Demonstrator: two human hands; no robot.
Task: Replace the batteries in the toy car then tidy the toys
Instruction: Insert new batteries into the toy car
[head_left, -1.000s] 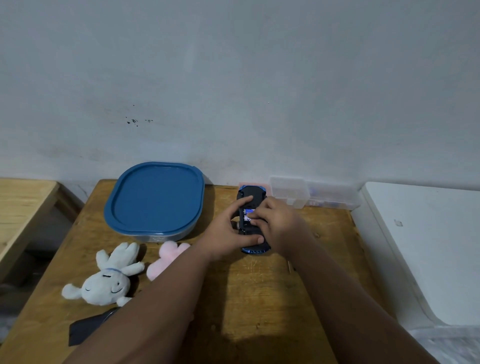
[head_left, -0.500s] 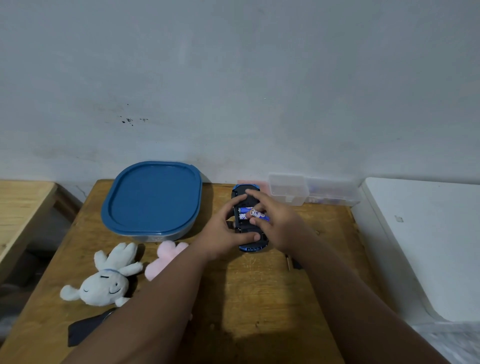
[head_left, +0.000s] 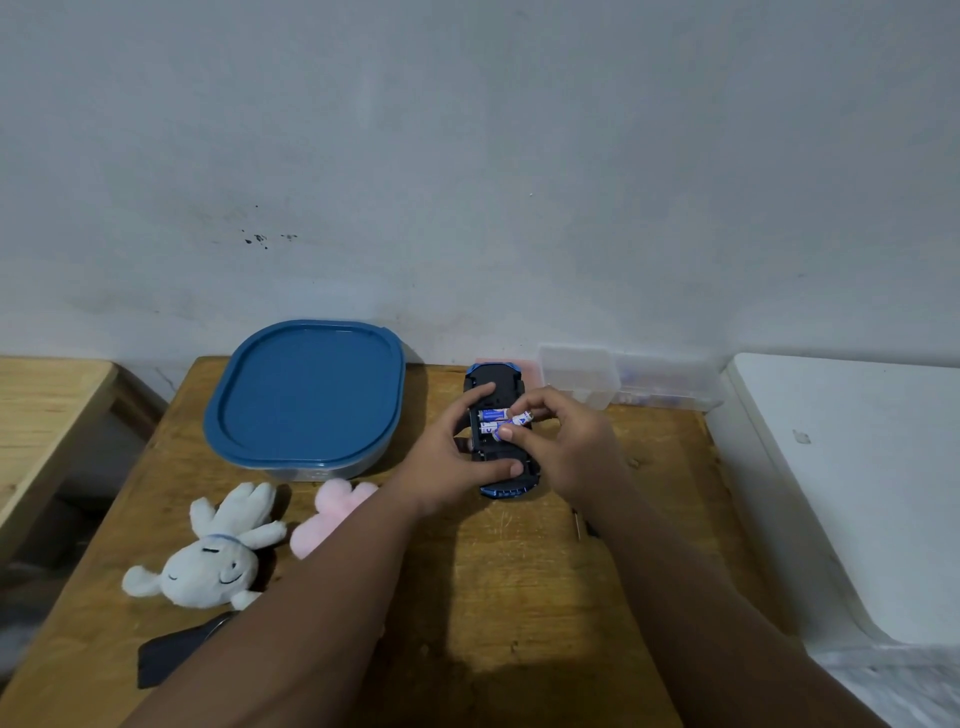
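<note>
A blue and black toy car (head_left: 497, 382) lies upside down on the wooden table (head_left: 519, 597), its battery bay uncovered. My left hand (head_left: 451, 457) grips the car from the left, thumb near its front end and a finger near the back. My right hand (head_left: 569, 447) pinches a blue and white battery (head_left: 521, 419) that sticks up at a slant out of the bay. A second battery (head_left: 492, 414) lies flat in the bay beside it.
A container with a blue lid (head_left: 306, 395) stands at the table's back left. A white plush rabbit (head_left: 213, 556) and a pink plush (head_left: 332, 512) lie in front of it. Clear plastic boxes (head_left: 613, 379) sit against the wall. A dark object (head_left: 171, 654) lies near the front left.
My right hand has lifted one end of a battery out of the bay, so the batteries now show. My left hand keeps its hold on the car.
</note>
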